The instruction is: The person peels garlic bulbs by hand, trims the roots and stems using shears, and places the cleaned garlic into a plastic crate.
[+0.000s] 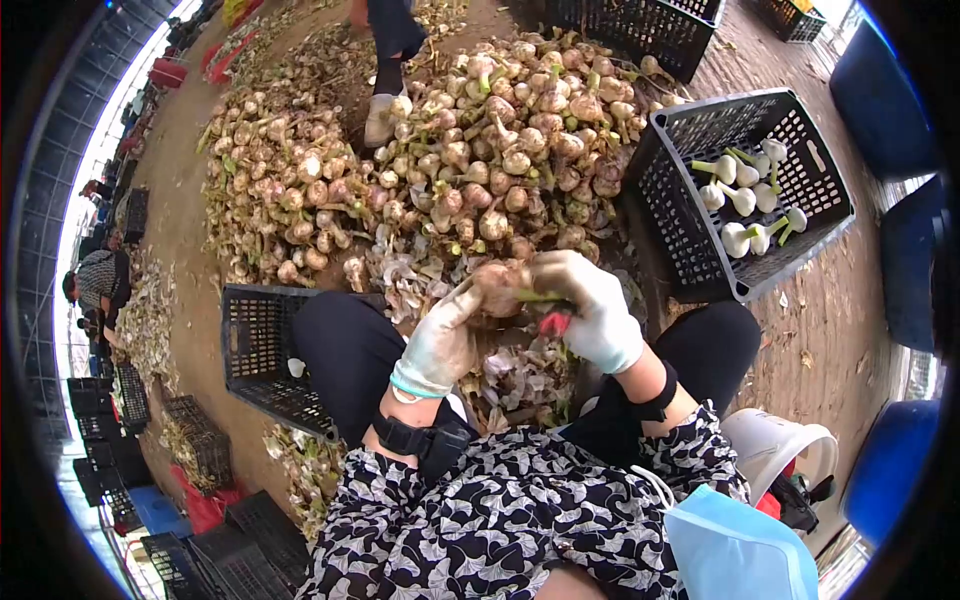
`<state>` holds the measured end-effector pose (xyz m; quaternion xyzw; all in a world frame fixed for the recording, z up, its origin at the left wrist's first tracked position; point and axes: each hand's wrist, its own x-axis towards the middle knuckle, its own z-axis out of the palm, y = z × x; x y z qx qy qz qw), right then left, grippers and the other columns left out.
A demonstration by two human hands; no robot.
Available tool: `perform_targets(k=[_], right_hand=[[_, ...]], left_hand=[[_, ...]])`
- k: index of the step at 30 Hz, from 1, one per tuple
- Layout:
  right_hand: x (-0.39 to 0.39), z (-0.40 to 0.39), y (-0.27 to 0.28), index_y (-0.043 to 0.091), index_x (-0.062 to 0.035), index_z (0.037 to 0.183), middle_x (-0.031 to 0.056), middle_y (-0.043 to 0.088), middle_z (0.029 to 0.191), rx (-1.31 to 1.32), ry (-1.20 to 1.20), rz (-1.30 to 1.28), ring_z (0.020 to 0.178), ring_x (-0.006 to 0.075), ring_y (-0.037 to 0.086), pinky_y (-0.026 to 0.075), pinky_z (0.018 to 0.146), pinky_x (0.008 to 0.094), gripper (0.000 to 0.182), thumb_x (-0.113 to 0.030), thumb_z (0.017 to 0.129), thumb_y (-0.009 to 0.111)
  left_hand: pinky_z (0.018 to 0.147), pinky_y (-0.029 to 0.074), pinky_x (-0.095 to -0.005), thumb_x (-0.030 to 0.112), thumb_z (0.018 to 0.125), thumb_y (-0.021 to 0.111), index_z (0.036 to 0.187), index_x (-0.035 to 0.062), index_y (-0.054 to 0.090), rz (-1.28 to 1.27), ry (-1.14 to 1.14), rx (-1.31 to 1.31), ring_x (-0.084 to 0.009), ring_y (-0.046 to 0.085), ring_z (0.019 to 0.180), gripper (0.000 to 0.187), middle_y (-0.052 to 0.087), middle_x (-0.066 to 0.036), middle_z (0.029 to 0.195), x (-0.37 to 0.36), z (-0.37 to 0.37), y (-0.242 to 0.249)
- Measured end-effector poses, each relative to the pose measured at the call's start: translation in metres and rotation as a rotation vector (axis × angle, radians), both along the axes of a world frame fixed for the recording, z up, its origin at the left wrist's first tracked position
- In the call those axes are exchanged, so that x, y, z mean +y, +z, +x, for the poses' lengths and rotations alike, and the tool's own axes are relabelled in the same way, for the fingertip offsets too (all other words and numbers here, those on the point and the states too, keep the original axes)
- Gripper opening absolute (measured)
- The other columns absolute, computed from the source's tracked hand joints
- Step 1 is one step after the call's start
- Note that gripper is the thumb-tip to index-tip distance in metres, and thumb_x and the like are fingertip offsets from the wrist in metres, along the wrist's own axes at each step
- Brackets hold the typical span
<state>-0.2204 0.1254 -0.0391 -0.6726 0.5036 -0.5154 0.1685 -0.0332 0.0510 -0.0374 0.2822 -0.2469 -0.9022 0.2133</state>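
My left hand (pixel 442 343), in a whitish glove, is closed round the left side of a garlic bulb (pixel 497 290) in front of my knees. From the right, my right hand (pixel 590 312), gloved too, has its fingers on the bulb's top and stem. A small red object (pixel 554 323) shows under the right palm; its full shape is hidden. Loose peeled skins (pixel 520 378) lie below both hands. Beyond them spreads a large pile of unpeeled garlic (pixel 510 150). Several clean white bulbs (pixel 745 200) with green stems lie in the black crate (pixel 685 240) at the right.
Another black crate (pixel 262 345) stands by my left knee. A person's shoe (pixel 383 118) rests in the garlic pile. A co-worker (pixel 98 285) crouches at far left. Blue barrels (pixel 890 470) line the right edge, near a white bucket (pixel 765 440). A blue mask (pixel 740 550) hangs at my chest.
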Motion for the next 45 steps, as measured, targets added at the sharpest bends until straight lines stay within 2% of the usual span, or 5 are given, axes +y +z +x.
perform_targets(k=[7, 14, 36, 38, 45], right_hand=[[0.000, 0.001, -0.010, 0.047, 0.0011, 0.117, 0.0078, 0.057, 0.109, -1.136, 0.303, 0.237, 0.097, 0.0148, 0.056, 0.047, 0.085, 0.0284, 0.040, -0.009, 0.083, 0.063], [-0.008, 0.026, -0.022, 0.057, -0.0009, 0.102, 0.0036, 0.061, 0.088, -0.918, -0.142, 0.436, 0.079, 0.0092, 0.055, 0.046, 0.070, 0.0249, 0.024, -0.018, 0.086, 0.063], [0.012, -0.010, -0.014, 0.059, 0.0030, 0.107, 0.0064, 0.064, 0.093, -1.071, 0.366, 0.616, 0.085, 0.0109, 0.059, 0.047, 0.077, 0.0263, 0.073, -0.060, 0.071, 0.068], [0.010, 0.000, -0.027, 0.059, 0.0027, 0.106, 0.0061, 0.064, 0.092, -1.128, 0.389, 0.491, 0.084, 0.0101, 0.059, 0.048, 0.075, 0.0257, 0.070, -0.058, 0.072, 0.069], [0.010, -0.003, -0.037, 0.056, 0.0015, 0.111, 0.0019, 0.062, 0.092, -0.932, 0.335, 0.424, 0.082, 0.0061, 0.057, 0.046, 0.071, 0.0234, 0.068, -0.053, 0.072, 0.071]], left_hand=[[0.081, 0.052, -0.0328, 0.014, 0.077, 0.072, 0.125, -0.0040, 0.044, -0.156, 0.044, 0.088, -0.0170, 0.058, 0.098, 0.059, 0.058, -0.009, 0.110, -0.001, 0.000, 0.003], [0.088, 0.047, -0.0292, -0.007, 0.066, 0.074, 0.117, -0.0033, 0.050, -1.130, 0.187, -0.417, -0.0153, 0.055, 0.098, 0.056, 0.056, -0.007, 0.108, 0.017, -0.018, 0.004], [0.085, 0.048, -0.0317, -0.001, 0.057, 0.082, 0.112, -0.0001, 0.055, -1.544, 0.264, -0.423, -0.0233, 0.057, 0.100, 0.061, 0.054, -0.012, 0.114, 0.024, -0.015, 0.015], [0.086, 0.047, -0.0311, -0.002, 0.058, 0.081, 0.113, -0.0004, 0.055, -1.080, 0.294, -0.255, -0.0228, 0.056, 0.102, 0.061, 0.054, -0.012, 0.114, 0.022, -0.014, 0.014], [0.087, 0.047, -0.0322, -0.009, 0.054, 0.077, 0.108, 0.0038, 0.061, -1.683, 0.383, -0.496, -0.0237, 0.056, 0.104, 0.058, 0.052, -0.012, 0.115, 0.026, -0.012, 0.018]])
